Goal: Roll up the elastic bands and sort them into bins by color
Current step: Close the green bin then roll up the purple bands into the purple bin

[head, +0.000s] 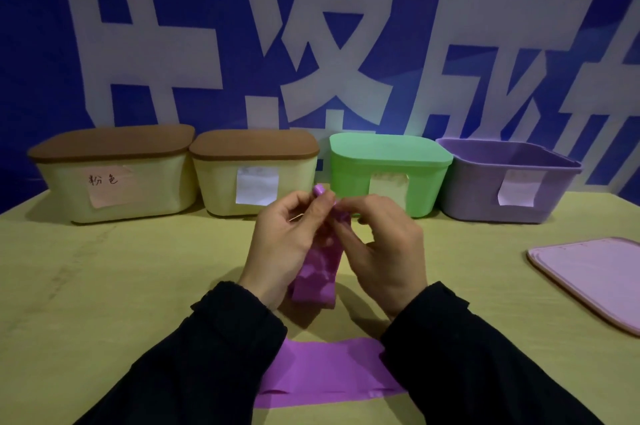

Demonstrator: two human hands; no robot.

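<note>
The purple band is held up in front of the green bin, a little nearer to the person. Its top end is already wound into a small roll, and the rest hangs down to the surface and lies flat toward the person, between the two sleeves. The left hand and the right hand both pinch the roll at its top; their fingers are curled round it from the two sides.

The band looks thin, soft and very light, so I think it has no stiffness and will unwind if the pinch gets loose. It seems also a little smooth. The best place to hold is the roll itself, at both edges.

Right of the green bin stands the purple bin, open, which is probably the target.
</note>
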